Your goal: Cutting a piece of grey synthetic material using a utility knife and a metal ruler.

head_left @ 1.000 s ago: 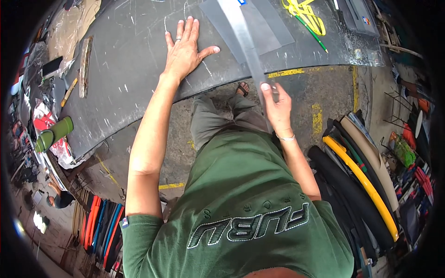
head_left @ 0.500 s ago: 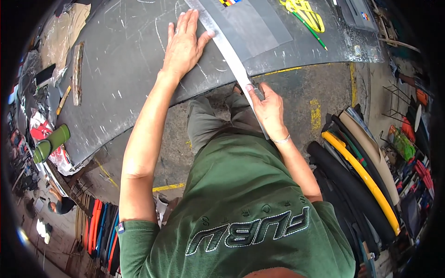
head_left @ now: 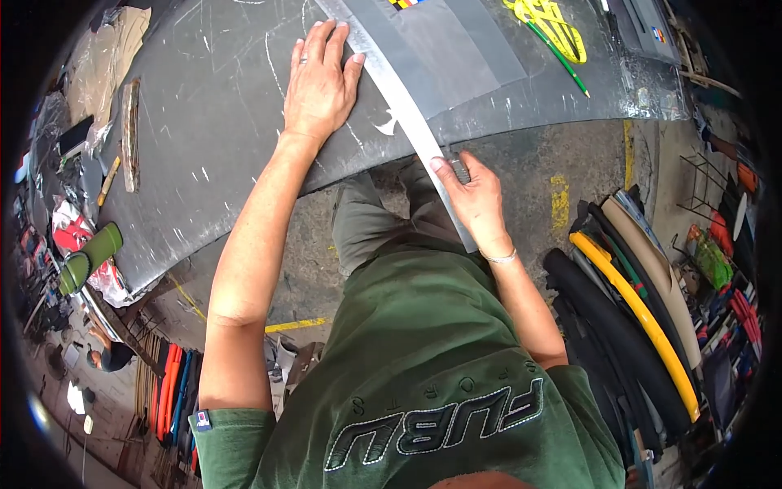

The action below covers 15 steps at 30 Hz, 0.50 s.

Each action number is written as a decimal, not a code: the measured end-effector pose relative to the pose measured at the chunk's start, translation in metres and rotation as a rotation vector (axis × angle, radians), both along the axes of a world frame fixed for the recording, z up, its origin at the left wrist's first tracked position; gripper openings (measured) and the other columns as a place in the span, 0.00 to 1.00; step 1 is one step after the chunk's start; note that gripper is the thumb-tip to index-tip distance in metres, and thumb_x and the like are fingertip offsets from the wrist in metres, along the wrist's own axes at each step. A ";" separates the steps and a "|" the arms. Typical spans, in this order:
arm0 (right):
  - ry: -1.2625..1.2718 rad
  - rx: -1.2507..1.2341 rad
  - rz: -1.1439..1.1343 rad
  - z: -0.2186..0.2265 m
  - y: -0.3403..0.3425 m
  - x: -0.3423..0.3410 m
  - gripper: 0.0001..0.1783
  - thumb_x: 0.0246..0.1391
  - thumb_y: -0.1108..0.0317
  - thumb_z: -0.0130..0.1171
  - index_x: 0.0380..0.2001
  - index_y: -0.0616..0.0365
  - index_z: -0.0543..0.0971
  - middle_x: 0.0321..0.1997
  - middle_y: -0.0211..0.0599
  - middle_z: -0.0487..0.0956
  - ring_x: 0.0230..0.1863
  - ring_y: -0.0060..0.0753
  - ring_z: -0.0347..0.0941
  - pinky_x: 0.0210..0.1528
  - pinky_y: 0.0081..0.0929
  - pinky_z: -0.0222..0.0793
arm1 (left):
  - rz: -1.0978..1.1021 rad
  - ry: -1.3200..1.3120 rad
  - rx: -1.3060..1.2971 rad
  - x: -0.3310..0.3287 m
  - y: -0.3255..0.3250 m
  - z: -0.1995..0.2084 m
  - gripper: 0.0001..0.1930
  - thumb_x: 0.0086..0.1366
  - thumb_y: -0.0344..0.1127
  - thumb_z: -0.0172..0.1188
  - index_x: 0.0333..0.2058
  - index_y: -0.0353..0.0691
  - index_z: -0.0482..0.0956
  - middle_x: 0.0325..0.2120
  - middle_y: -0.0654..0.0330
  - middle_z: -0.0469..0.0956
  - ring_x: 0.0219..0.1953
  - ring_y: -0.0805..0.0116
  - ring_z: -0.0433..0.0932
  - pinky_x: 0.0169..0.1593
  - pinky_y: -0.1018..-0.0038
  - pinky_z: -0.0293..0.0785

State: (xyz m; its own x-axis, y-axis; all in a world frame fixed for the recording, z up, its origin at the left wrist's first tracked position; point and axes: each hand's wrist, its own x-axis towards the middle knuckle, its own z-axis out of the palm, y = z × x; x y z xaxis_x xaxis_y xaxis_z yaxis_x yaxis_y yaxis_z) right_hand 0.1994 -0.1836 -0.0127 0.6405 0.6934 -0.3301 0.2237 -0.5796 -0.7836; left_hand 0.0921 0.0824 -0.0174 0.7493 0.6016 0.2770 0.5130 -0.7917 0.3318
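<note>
A long metal straightedge [head_left: 401,104] lies slantwise along the left edge of a grey sheet [head_left: 448,49] with a small coloured patch. Its near end sticks out past the table edge. My left hand [head_left: 320,88] rests flat on the dark tabletop [head_left: 220,106], fingers spread, the fingertips and thumb at the straightedge's left side. At the near end, my right hand [head_left: 475,200] is closed, thumb lying on the straightedge and fingers hidden beneath. A small grey ribbed piece [head_left: 459,170] shows between thumb and forefinger; its kind is unclear. A pale crescent-shaped bit [head_left: 388,125] lies left of the straightedge.
A green pencil [head_left: 562,61] and a yellow tape [head_left: 554,28] lie at the far right. On the left are a wooden strip [head_left: 131,134], plastic wrap and a green roll [head_left: 96,251]. Fabric rolls [head_left: 627,301] stand at right; a person [head_left: 110,354] is at lower left.
My right hand has come slightly nearer to me along with the view's small shift. The pale crescent-shaped bit now shows beside the straightedge. My left hand stays flat on the table.
</note>
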 end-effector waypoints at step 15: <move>0.199 0.140 -0.179 0.006 0.002 -0.019 0.17 0.63 0.56 0.68 0.35 0.61 0.83 0.24 0.23 0.78 0.29 0.13 0.66 0.32 0.20 0.65 | 0.002 0.062 -0.169 -0.002 -0.001 0.014 0.32 0.72 0.40 0.54 0.68 0.28 0.60 0.68 0.39 0.61 0.72 0.40 0.57 0.74 0.47 0.53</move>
